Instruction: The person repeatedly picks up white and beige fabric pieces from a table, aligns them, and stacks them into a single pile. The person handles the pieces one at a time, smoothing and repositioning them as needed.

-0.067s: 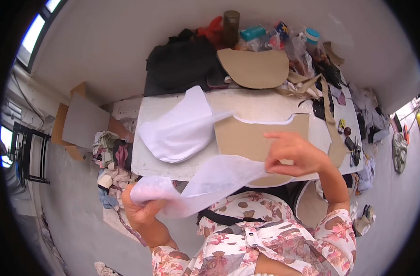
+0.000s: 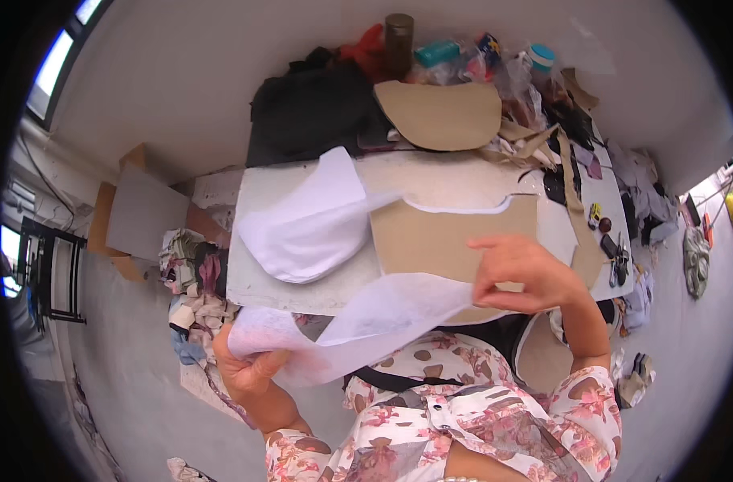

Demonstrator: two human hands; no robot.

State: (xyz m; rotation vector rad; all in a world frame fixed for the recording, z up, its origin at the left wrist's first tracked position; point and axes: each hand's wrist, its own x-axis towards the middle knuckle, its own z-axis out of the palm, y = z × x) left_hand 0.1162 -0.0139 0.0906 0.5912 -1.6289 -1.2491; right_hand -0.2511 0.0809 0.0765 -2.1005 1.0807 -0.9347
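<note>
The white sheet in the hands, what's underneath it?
Under the white sheet are parts of a tan piece and the near edge of the table, both showing past it. The covered parts can't be seen clearly.

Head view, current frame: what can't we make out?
All in the head view:
- Left hand: some fingers, hidden behind the white sheet.
- Tan panel: part of its lower side, covered by the sheet and right hand.
- Plastic bag: contents, too small and crumpled.
- Window: cut off by the dark rim.

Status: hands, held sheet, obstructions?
Left hand gripping white sheet; right hand pinching its other end. Sheet spans between them, no snag visible; partly hides tan panel.
</note>
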